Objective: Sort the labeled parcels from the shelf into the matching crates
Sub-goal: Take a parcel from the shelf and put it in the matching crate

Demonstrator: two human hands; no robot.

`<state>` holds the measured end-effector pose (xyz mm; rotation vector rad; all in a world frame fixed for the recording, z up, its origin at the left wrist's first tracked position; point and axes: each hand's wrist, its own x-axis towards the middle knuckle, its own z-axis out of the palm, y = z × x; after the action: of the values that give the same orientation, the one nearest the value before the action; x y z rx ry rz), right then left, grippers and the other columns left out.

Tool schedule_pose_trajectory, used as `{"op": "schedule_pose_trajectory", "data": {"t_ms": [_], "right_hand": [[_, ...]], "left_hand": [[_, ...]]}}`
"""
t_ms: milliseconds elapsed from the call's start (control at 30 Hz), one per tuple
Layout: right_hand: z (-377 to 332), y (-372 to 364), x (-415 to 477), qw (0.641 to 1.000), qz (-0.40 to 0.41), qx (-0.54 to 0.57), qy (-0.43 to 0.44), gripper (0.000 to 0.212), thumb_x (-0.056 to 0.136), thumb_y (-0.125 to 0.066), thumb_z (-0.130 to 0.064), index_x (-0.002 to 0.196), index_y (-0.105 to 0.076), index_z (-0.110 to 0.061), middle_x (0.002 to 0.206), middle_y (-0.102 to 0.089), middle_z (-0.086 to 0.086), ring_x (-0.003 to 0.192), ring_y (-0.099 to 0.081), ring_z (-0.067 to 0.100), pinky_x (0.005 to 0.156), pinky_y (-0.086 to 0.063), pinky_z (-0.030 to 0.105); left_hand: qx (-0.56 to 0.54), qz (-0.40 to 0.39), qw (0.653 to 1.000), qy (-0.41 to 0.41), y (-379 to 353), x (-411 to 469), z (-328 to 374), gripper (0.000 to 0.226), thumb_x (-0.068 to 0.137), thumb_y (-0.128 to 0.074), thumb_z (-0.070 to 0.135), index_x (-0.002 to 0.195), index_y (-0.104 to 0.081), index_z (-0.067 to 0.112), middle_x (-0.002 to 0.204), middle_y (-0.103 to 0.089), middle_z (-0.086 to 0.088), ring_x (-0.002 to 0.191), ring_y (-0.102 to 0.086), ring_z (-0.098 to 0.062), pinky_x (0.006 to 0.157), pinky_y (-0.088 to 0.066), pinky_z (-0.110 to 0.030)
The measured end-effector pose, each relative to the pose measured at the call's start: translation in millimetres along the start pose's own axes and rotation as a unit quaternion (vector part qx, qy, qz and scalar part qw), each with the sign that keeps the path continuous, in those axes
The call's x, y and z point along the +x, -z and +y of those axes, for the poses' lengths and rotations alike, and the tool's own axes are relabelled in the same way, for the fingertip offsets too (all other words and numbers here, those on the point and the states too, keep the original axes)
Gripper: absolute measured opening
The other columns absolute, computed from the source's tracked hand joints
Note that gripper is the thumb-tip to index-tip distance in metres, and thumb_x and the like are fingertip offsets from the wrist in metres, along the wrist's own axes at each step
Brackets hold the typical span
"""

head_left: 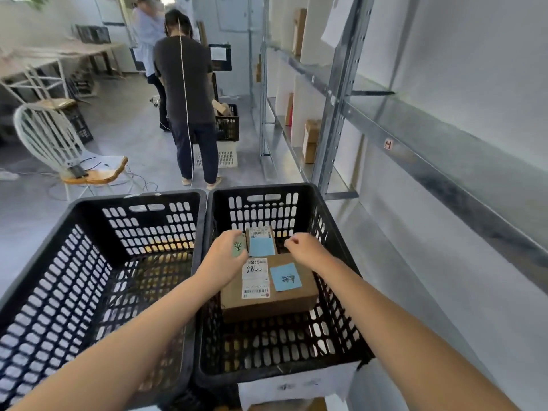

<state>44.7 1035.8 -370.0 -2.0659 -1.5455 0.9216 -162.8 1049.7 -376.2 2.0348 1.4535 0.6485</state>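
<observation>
Two black crates stand side by side below me. The right crate (pixel 335 238) holds a large cardboard parcel (pixel 293 298) with a white label and a blue note. Behind it stands a smaller parcel (pixel 261 243) with a blue label. My left hand (pixel 224 259) reaches into this crate and grips a slim item with a greenish note (pixel 238 247), right beside the smaller parcel. My right hand (pixel 307 249) hovers over the large parcel's far edge, fingers loosely curled, holding nothing. I see no parcels in the left crate (pixel 74 247).
A metal shelf (pixel 444 137) runs along the right wall, with cardboard parcels (pixel 310 140) farther down. A white paper (pixel 296 384) hangs on the right crate's front. A person (pixel 185 99) stands in the aisle ahead by stacked crates (pixel 228 126). A chair (pixel 74 155) is at left.
</observation>
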Motion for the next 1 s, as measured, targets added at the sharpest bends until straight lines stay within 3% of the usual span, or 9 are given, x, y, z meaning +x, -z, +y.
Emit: {"op": "schedule_pose_trajectory", "data": {"t_ms": [167,233,333,433,600,733,900,1000], "right_hand": [[-26.7,24.1,-48.8,0.994,0.057,-0.071,0.056,0.028,0.103,-0.043,-0.029,0.108,-0.062,-0.01,0.108,-0.067,0.01,0.095,-0.063,0.024,0.084,-0.051,0.039],[-35.6,23.9,-73.6,0.991,0.088,-0.081,0.063,0.03,0.104,-0.043,-0.029,0.123,-0.06,-0.013,0.127,-0.062,0.007,0.108,-0.06,0.022,0.092,-0.049,0.038],[-43.5,14.5,-112.9,0.975,0.201,-0.067,0.065,0.043,0.103,-0.045,-0.026,0.145,-0.043,-0.015,0.148,-0.047,0.004,0.131,-0.049,0.023,0.106,-0.041,0.039],[-45.6,1.3,-153.0,0.96,0.268,-0.068,0.049,0.045,0.102,-0.045,-0.022,0.146,-0.041,-0.012,0.146,-0.047,0.007,0.125,-0.053,0.024,0.104,-0.046,0.04],[-46.7,-23.2,-221.3,0.949,0.282,-0.135,0.043,0.047,0.101,-0.047,-0.022,0.146,-0.04,-0.011,0.141,-0.052,0.009,0.128,-0.05,0.026,0.106,-0.042,0.038],[-48.3,-38.5,-271.7,0.944,0.289,-0.154,0.029,0.051,0.101,-0.049,-0.025,0.148,-0.039,-0.011,0.144,-0.049,0.01,0.132,-0.045,0.027,0.11,-0.038,0.039],[-31.3,-36.6,-334.3,0.931,0.335,-0.136,-0.046,0.042,0.098,-0.054,-0.028,0.135,-0.049,-0.01,0.129,-0.055,0.01,0.119,-0.052,0.028,0.101,-0.045,0.04],[-15.4,-31.7,-377.3,0.921,0.353,-0.138,-0.091,0.046,0.097,-0.055,-0.027,0.137,-0.046,-0.006,0.133,-0.053,0.013,0.123,-0.05,0.031,0.103,-0.043,0.041]], "left_hand": [[0.021,-0.009,0.997,-0.067,19.3,-17.7,11.5,0.056,0.095,-0.062,0.023,0.146,-0.041,0.013,0.147,-0.047,-0.003,0.136,-0.04,-0.015,0.108,-0.026,-0.021],[0.03,-0.017,0.995,-0.094,27.8,-27.3,13.9,0.058,0.095,-0.062,0.026,0.147,-0.04,0.013,0.148,-0.045,-0.003,0.138,-0.038,-0.015,0.11,-0.025,-0.022],[0.034,-0.035,0.99,-0.13,39.9,-47.5,15.9,0.062,0.095,-0.061,0.03,0.15,-0.036,0.014,0.153,-0.039,-0.003,0.143,-0.031,-0.016,0.118,-0.025,-0.032],[0.019,-0.029,0.987,-0.156,49.4,-73.2,16.3,0.062,0.096,-0.06,0.029,0.15,-0.035,0.013,0.154,-0.038,-0.004,0.144,-0.029,-0.018,0.119,-0.022,-0.033],[-0.016,-0.027,0.98,-0.195,58.8,-123.5,17.6,0.058,0.096,-0.061,0.026,0.147,-0.038,0.01,0.15,-0.042,-0.006,0.14,-0.034,-0.02,0.119,-0.027,-0.036],[0.01,-0.04,0.965,-0.258,58.9,-156.1,25.1,0.062,0.097,-0.06,0.028,0.151,-0.035,0.01,0.158,-0.031,-0.006,0.148,-0.023,-0.019,0.123,-0.016,-0.034],[-0.003,-0.075,0.945,-0.318,50.3,-196.2,57.8,0.064,0.098,-0.059,0.032,0.153,-0.032,0.012,0.163,-0.023,-0.001,0.151,-0.016,-0.017,0.124,-0.015,-0.035],[-0.016,-0.106,0.928,-0.356,40.7,-220.9,83.4,0.064,0.098,-0.058,0.032,0.153,-0.03,0.015,0.162,-0.023,0.002,0.149,-0.02,-0.015,0.12,-0.018,-0.031]]}}
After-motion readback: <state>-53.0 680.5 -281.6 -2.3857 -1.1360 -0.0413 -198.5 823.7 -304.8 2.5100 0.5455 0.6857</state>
